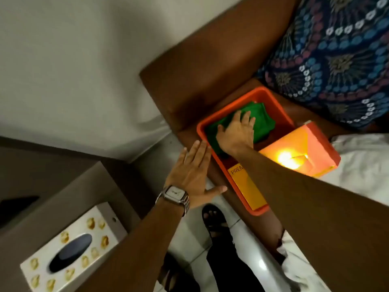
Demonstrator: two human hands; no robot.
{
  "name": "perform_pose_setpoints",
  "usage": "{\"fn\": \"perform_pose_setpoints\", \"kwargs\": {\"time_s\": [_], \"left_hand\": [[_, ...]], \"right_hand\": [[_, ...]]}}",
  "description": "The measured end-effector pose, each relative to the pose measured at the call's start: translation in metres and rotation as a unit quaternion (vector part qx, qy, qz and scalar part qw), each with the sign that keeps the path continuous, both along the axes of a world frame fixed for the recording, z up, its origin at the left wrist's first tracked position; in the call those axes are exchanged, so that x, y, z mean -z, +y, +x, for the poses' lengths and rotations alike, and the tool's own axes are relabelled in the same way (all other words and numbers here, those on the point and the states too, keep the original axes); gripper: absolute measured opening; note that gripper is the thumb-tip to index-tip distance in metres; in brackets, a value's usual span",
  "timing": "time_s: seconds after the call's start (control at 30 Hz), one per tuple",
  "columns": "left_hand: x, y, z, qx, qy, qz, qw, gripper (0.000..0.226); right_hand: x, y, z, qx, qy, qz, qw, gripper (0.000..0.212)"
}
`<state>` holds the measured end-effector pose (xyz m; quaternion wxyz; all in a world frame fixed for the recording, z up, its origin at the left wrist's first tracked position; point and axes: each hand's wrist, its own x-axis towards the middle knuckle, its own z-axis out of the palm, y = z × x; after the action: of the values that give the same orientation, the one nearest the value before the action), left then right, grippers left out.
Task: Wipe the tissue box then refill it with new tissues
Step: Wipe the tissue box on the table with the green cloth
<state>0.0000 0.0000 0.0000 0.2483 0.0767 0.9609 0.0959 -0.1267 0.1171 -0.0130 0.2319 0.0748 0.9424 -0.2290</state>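
Green cloth (pixel 255 120) lies under the right hand (pixel 236 135) (fingers spread); left hand (pixel 193 175) flat, touching the orange bin (pixel 212 152).

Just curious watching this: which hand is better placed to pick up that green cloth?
The right hand. It already lies flat on the green cloth inside the orange bin. The left hand is spread open outside the bin's edge.

We've got bare forearms here, no sleeves in sight. Strapped just behind the left hand (pixel 192 175) sits a silver metal wristwatch (pixel 173 196) with a squarish pale face and link bracelet. Further below the watch: black trousers (pixel 229 264) and a dark open-toe sandal (pixel 213 220).
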Motion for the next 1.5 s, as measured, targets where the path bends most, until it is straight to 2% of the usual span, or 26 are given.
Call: {"fn": "perform_pose_setpoints", "kwargs": {"time_s": [0.17, 0.23, 0.33, 0.43, 0.57, 0.67, 0.73, 0.8, 0.87, 0.9, 0.93, 1.0, 1.03, 1.07, 1.17, 1.27, 1.4, 1.5], "left_hand": [[0.028, 0.013, -0.009, -0.009, 0.013, 0.021, 1.0, 0.12], [0.031, 0.019, -0.002, -0.019, 0.011, 0.035, 0.999, 0.123], [0.03, 0.019, 0.001, -0.034, 0.005, 0.048, 0.998, 0.125], [0.028, 0.02, -0.001, -0.044, -0.001, 0.069, 0.997, 0.125], [0.025, 0.019, -0.004, -0.051, -0.015, 0.081, 0.995, 0.124], [0.023, 0.017, -0.004, -0.044, -0.018, 0.08, 0.996, 0.123], [0.019, 0.017, -0.003, -0.054, -0.011, 0.088, 0.995, 0.122], [0.015, 0.013, 0.006, -0.08, 0.005, 0.101, 0.992, 0.121], [0.013, 0.005, 0.02, -0.103, 0.019, 0.106, 0.989, 0.119], [0.012, -0.001, 0.029, -0.109, 0.024, 0.105, 0.988, 0.118], [0.011, -0.01, 0.04, -0.114, 0.028, 0.1, 0.988, 0.116], [0.008, -0.034, 0.066, -0.127, 0.04, 0.089, 0.987, 0.114], [0.006, -0.049, 0.081, -0.138, 0.044, 0.085, 0.986, 0.114], [0.005, -0.064, 0.095, -0.151, 0.043, 0.081, 0.984, 0.115], [-0.003, -0.121, 0.151, -0.2, 0.022, 0.045, 0.979, 0.12], [-0.01, -0.175, 0.211, -0.244, 0.013, -0.004, 0.97, 0.13], [-0.011, -0.235, 0.295, -0.298, -0.004, -0.051, 0.953, 0.142], [-0.001, -0.272, 0.347, -0.318, -0.032, -0.081, 0.944, 0.152]], "right_hand": [[0.031, -0.007, -0.009, 0.032, -0.03, 0.046, 0.998, 0.112], [0.042, -0.01, -0.001, 0.023, -0.008, 0.068, 0.997, 0.115], [0.051, -0.016, 0.0, 0.02, 0.011, 0.09, 0.996, 0.102], [0.056, -0.018, 0.001, 0.027, 0.038, 0.112, 0.993, 0.078], [0.06, -0.017, 0.001, 0.045, 0.079, 0.102, 0.991, 0.059], [0.056, -0.013, -0.002, 0.111, 0.114, 0.031, 0.987, 0.048], [0.048, -0.005, -0.008, 0.191, 0.148, -0.034, 0.97, 0.041], [0.032, -0.001, -0.005, 0.262, 0.166, -0.159, 0.937, 0.035], [0.011, 0.001, 0.009, 0.319, 0.173, -0.278, 0.889, 0.021], [0.001, 0.001, 0.02, 0.329, 0.177, -0.3, 0.878, 0.02], [-0.01, -0.002, 0.035, 0.33, 0.174, -0.312, 0.874, 0.029], [-0.028, -0.01, 0.07, 0.301, 0.184, -0.31, 0.883, 0.053], [-0.036, -0.018, 0.088, 0.279, 0.194, -0.305, 0.89, 0.056], [-0.045, -0.026, 0.106, 0.256, 0.204, -0.307, 0.894, 0.054], [-0.06, -0.067, 0.166, 0.159, 0.213, -0.371, 0.89, 0.03], [-0.055, -0.108, 0.215, 0.031, 0.15, -0.423, 0.893, 0.03], [-0.027, -0.157, 0.264, -0.17, 0.128, -0.369, 0.905, 0.039], [0.004, -0.186, 0.298, -0.377, 0.09, -0.258, 0.885, 0.049]]}}
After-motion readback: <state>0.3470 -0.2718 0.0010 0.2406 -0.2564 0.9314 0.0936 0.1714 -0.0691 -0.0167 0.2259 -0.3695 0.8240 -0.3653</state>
